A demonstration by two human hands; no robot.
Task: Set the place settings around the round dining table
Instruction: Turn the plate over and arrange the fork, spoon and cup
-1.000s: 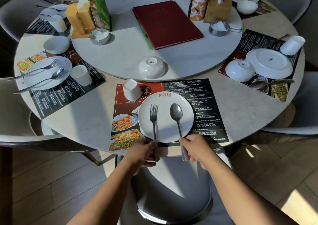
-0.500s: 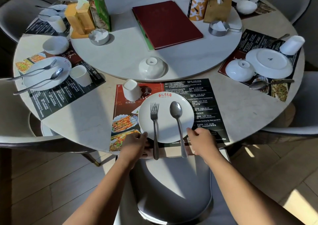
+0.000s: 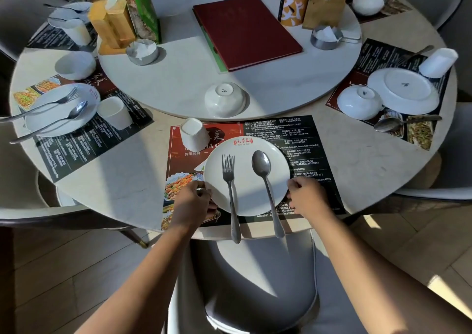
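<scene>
A white plate (image 3: pixel 246 196) with a red logo lies on the printed placemat (image 3: pixel 301 139) at the near edge of the round table (image 3: pixel 122 180). A fork (image 3: pixel 229 180) and a spoon (image 3: pixel 265 178) rest side by side on the plate, handles sticking out over the table edge. My left hand (image 3: pixel 191 201) grips the plate's left rim and my right hand (image 3: pixel 306 196) grips its right rim. An upturned white cup (image 3: pixel 192 133) stands on the placemat beyond the plate. An upturned white bowl (image 3: pixel 224 100) sits on the turntable (image 3: pixel 178 78) just behind.
Left setting: plate with fork and spoon (image 3: pixel 58 109), cup (image 3: pixel 115 113), bowl (image 3: pixel 75 65). Right setting: upturned plate (image 3: pixel 403 90), upturned bowl (image 3: pixel 358 101), cup (image 3: pixel 438 62), spoon (image 3: pixel 398 123). The turntable carries a red menu (image 3: pixel 245 31), tissue holders and metal dishes. A grey chair (image 3: pixel 255 282) stands under my arms.
My hands let go of the fork and spoon handles and moved outward and forward to the two sides of the plate's rim. The cutlery stays on the plate.
</scene>
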